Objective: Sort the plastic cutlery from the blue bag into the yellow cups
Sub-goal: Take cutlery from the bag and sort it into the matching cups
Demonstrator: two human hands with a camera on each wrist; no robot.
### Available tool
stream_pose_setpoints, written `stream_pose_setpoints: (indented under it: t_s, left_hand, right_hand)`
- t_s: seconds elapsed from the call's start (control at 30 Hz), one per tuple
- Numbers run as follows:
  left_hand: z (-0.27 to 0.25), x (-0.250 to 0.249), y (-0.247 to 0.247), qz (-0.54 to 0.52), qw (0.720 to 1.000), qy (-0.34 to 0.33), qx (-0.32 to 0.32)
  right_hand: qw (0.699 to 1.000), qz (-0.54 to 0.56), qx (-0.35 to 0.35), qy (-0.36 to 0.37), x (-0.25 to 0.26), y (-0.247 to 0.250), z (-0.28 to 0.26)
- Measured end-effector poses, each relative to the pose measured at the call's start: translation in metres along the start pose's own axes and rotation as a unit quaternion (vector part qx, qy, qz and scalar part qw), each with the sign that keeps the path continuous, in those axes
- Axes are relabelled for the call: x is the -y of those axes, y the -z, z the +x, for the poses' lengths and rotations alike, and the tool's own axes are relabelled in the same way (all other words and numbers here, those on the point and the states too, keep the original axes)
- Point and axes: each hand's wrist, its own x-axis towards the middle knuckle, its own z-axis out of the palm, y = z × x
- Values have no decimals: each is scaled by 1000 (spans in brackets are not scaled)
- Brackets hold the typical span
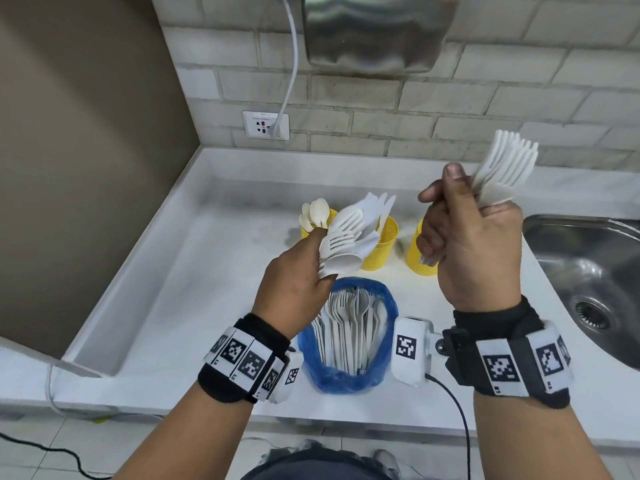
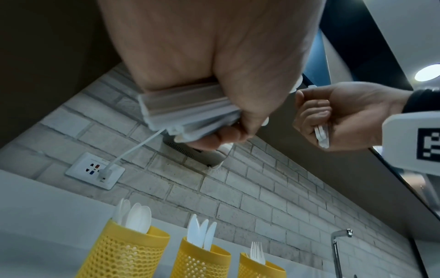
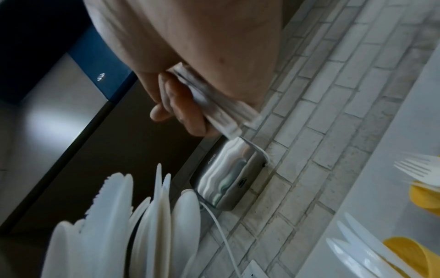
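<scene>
Head view: left hand point(image 1: 294, 271) grips mixed cutlery point(image 1: 346, 237) at centre; right hand point(image 1: 474, 237) clenches forks point(image 1: 502, 168) upper right, above the blue bag point(image 1: 349, 379) on the tabletop point(image 1: 173, 306). Left wrist view: three yellow cups point(image 2: 202, 259) along the bottom edge. Right wrist view: fingers point(image 3: 188, 112) wrap the fork handles point(image 3: 221, 112).

Both forearms reached forward, raised above the counter, a marker-covered band on each wrist. The left hand point(image 1: 294, 271) was curled round a mixed bunch of cutlery point(image 1: 343, 240), thumb up. The right hand point(image 1: 474, 244), higher, fisted a stack of forks point(image 1: 502, 171), index fingertip lifted.
</scene>
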Motion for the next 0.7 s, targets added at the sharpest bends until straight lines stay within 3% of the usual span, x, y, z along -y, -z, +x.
stream_pose_setpoints:
  t_s: [0.17, 0.33, 0.43, 0.57, 0.7]
  left_hand:
    - [2, 2, -2, 65, 998, -10, -15]
    - [3, 4, -6, 111, 994, -22, -8]
    - [4, 4, -6, 119, 993, -18, -11]
    - [3, 5, -9, 118, 993, -20, -3]
    - [1, 4, -12, 110, 994, -16, -3]
  right_hand:
    - [984, -154, 82, 19, 11, -3, -3]
    - [891, -418, 150, 91, 14, -6, 3]
    - [859, -477, 168, 76, 12, -7, 5]
    - [851, -489, 190, 36, 9, -9, 4]
    - [879, -444, 172, -17, 2, -10, 5]
